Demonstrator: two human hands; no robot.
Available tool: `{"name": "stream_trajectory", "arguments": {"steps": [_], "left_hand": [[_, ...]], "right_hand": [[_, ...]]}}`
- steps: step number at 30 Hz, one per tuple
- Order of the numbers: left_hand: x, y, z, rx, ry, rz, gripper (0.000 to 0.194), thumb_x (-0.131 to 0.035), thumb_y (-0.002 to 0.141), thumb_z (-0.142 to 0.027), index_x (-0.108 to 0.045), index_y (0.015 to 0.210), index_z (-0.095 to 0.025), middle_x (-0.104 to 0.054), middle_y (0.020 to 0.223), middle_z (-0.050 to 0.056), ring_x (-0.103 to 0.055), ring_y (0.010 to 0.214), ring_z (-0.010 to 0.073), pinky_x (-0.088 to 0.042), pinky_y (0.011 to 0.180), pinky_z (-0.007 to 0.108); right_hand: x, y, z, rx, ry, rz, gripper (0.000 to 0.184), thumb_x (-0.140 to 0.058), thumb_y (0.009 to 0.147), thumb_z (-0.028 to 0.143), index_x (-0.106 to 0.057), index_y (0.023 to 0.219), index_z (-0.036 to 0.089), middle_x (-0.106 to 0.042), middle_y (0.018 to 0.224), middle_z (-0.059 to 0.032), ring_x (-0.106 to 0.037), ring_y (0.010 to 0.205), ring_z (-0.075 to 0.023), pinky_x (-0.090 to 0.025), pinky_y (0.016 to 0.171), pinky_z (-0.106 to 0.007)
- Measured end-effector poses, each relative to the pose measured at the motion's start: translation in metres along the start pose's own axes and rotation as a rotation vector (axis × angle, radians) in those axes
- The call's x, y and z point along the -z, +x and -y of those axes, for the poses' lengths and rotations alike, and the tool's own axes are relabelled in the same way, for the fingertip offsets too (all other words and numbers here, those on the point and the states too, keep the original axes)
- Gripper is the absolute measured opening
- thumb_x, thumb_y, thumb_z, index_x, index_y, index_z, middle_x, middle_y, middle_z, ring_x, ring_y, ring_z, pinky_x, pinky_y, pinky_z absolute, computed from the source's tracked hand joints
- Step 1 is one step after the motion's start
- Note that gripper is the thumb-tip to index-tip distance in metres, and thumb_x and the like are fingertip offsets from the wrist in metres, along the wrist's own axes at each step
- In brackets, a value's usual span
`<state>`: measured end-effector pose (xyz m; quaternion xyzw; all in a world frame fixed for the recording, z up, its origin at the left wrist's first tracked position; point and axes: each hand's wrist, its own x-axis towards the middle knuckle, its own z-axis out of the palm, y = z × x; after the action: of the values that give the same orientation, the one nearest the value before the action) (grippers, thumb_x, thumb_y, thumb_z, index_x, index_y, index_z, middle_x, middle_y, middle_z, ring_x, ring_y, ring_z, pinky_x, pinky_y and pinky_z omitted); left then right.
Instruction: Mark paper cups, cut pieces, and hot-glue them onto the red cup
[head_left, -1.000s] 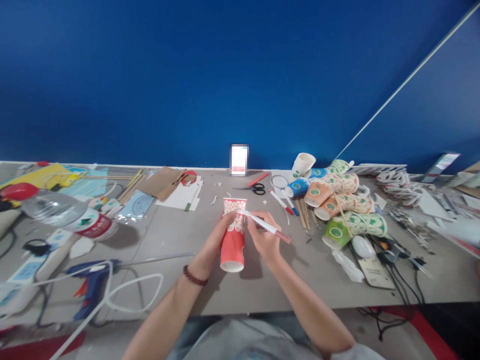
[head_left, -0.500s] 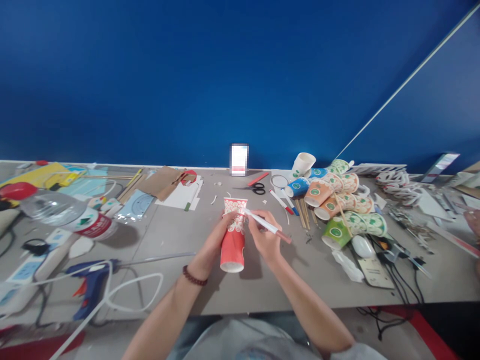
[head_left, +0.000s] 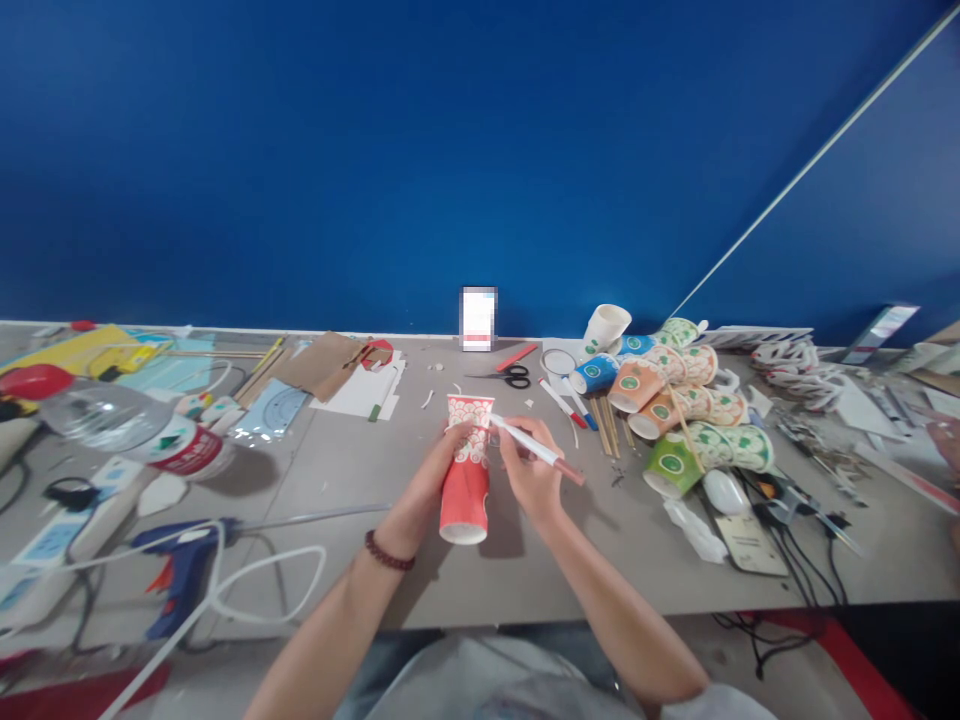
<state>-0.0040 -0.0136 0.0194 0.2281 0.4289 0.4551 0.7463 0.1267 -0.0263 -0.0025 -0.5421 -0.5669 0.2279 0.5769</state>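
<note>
A red paper cup (head_left: 466, 492) with a white scalloped pattern lies toward me over the middle of the table, its pale round end facing my body. My left hand (head_left: 442, 462) is closed around its left side, fingers partly hidden behind it. My right hand (head_left: 534, 470) grips a white marker (head_left: 534, 447) with a dark red end, pointing left. The marker's tip meets or nearly meets the cup's right side near the patterned part; I cannot tell which. Beyond them lie black scissors (head_left: 516, 376) and a red strip (head_left: 517, 357).
On the left are a water bottle (head_left: 127, 420), a blue glue gun (head_left: 180, 575) with its cable, and a power strip (head_left: 75, 540). Several paper cups (head_left: 675, 468) and wooden sticks (head_left: 602, 425) lie right. A lit phone (head_left: 478, 320) leans on the blue wall. Another person's hand (head_left: 946, 440) shows far right.
The marker and the fingers of my right hand have shifted very slightly. The cup and my left hand are almost where they were.
</note>
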Motion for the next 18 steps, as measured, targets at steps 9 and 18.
{"name": "stream_trajectory", "arguments": {"steps": [9,18], "left_hand": [[0.0007,-0.0004,0.0003,-0.021,-0.011,0.026,0.031,-0.068,0.074,-0.04,-0.057,0.088,-0.015,-0.06,0.061,0.0,-0.059,0.049,0.014,-0.049,0.049,0.026],[0.0007,0.0016,0.0031,-0.029,0.03,-0.008,0.035,-0.069,0.074,-0.041,-0.055,0.095,-0.016,-0.062,0.065,0.001,-0.059,0.049,0.0133,-0.049,0.048,0.024]], "right_hand": [[0.0017,0.002,0.008,0.099,-0.074,-0.011,0.012,-0.058,0.084,0.03,-0.062,0.085,0.018,-0.065,0.073,-0.0012,-0.051,0.047,-0.0079,-0.046,0.049,-0.022],[0.0013,0.0003,0.0058,0.079,0.01,-0.035,0.013,-0.058,0.084,0.029,-0.061,0.091,0.018,-0.066,0.079,-0.0032,-0.059,0.055,-0.0109,-0.05,0.052,-0.023]]}}
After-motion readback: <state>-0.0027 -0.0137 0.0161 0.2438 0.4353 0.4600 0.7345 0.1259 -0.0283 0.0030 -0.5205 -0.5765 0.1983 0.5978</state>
